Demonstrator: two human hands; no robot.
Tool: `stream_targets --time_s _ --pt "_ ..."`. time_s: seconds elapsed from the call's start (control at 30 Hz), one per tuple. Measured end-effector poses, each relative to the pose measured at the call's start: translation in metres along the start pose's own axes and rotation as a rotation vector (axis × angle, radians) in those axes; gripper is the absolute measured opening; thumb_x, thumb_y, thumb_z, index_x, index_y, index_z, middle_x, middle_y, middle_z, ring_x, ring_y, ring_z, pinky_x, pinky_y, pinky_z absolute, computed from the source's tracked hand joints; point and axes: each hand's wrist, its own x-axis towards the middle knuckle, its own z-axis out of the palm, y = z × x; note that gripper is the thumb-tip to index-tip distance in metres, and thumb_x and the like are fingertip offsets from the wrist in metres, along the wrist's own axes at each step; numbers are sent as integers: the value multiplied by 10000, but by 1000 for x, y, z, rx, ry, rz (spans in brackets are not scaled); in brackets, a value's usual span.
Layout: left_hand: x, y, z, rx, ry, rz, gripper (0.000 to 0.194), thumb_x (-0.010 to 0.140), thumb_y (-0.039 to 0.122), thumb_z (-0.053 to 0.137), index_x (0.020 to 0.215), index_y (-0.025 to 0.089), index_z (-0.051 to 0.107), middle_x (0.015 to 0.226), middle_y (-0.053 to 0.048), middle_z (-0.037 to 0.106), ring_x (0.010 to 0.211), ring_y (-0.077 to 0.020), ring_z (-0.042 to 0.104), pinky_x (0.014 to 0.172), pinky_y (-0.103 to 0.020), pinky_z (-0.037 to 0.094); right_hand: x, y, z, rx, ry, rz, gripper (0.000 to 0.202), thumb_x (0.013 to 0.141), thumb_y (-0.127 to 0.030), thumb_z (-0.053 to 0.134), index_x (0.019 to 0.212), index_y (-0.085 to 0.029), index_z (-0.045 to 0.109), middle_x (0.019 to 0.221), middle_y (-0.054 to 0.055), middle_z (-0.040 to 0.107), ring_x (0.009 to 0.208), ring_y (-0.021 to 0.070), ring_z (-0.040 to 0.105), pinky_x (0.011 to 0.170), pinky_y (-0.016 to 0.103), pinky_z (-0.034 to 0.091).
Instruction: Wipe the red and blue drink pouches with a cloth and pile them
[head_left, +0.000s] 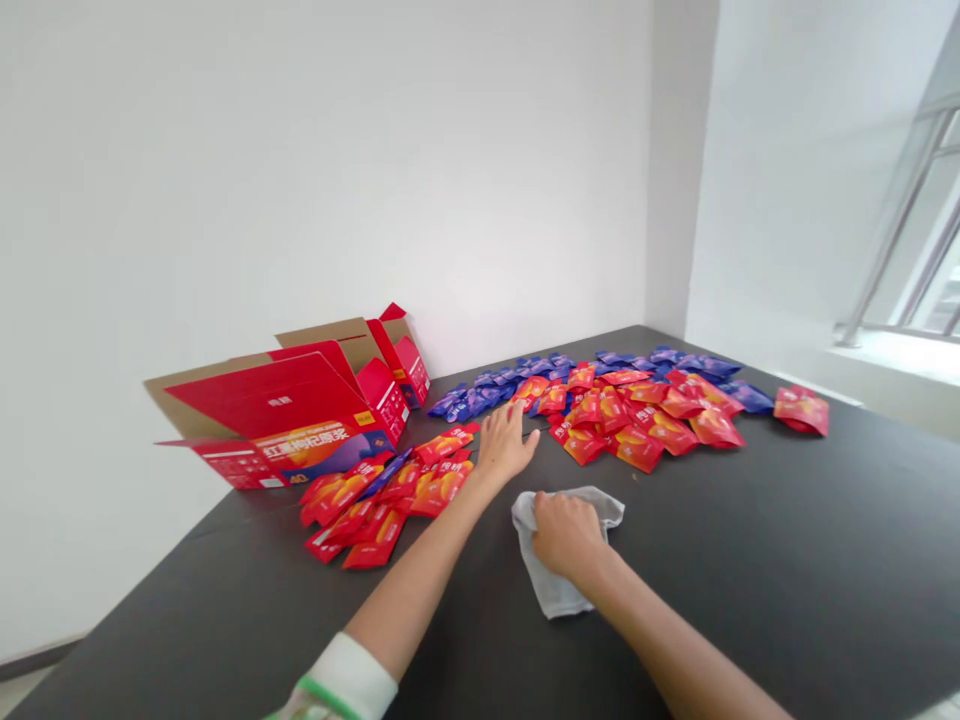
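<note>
I note right hand gripping grey cloth, right of and nearer camera than left hand, open, between red pouches.

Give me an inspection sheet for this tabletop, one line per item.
Surface: black table, small speck near the larger red heap.
Job's things: pale cloth; red packets and blue packets in heaps; open red boxes at the left.
Clutter: lone red packet apart at the right; blue packet in the left red heap.
Hands: left hand open beside packets; right hand closed on cloth.
Cables: nothing seen.
Surroundings: white wall behind, railing at right.
</note>
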Motion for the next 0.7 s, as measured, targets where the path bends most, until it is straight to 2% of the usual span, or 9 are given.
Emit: stream_targets --time_s 0.1,0.17,0.27,0.37,0.43,0.53,0.7 --pt "32 1 27 -65 -175 -42 698 814 529 436 1385 189 219 1406 -149 311 1295 -289 275 1009 -415 262 -1 -3 1 13 1 -2 288 762 -134 456 1020 -98 577 934 172 651 843 266 637 677 363 480" --pt "48 2 43 -82 -237 -52 751 793 577 440 1399 207 192 1428 -150 280 1310 -297 254 1000 -414 276 0 -5 2 17 -1 -7 305 751 -133 469 1035 -93 572 935 170 650 852 270 633 680 365 481" --pt "65 5 63 -91 -251 -54 737 803 586 415 1406 238 176 1433 -144 282 1308 -303 267 993 -437 283 0 -7 5 23 -4 -15 329 743 -130 472 1054 -85 570 926 164 650 849 285 629 677 382 482" --pt "76 7 75 -91 -234 -72 638 847 525 380 1395 239 224 1404 -147 339 1277 -308 324 978 -463 298 1 -8 7 30 2 -32 372 742 -134 469 1098 -71 558 926 176 645 859 299 624 683 407 479" --pt "81 6 77 -92 -200 -72 552 870 448 382 1372 239 290 1349 -135 423 1236 -295 385 974 -458 311 2 -9 8 38 4 -31 390 736 -149 483 1111 -65 553 935 186 641 875 308 617 696 422 475" --pt "85 3 70 -108 -140 -63 443 896 362 354 1319 238 391 1215 -117 549 1129 -269 495 945 -430 357 2 -8 6 59 -23 -15 374 729 -176 507 1084 -72 565 937 183 641 881 307 614 707 427 474" --pt "74 -3 38 -175 -45 -26 399 922 313 279 1230 193 502 1120 -107 604 1058 -235 549 914 -372 409 2 -5 1 75 -32 -12 343 756 -160 474 1076 -79 566 964 174 637 880 282 620 704 392 483"
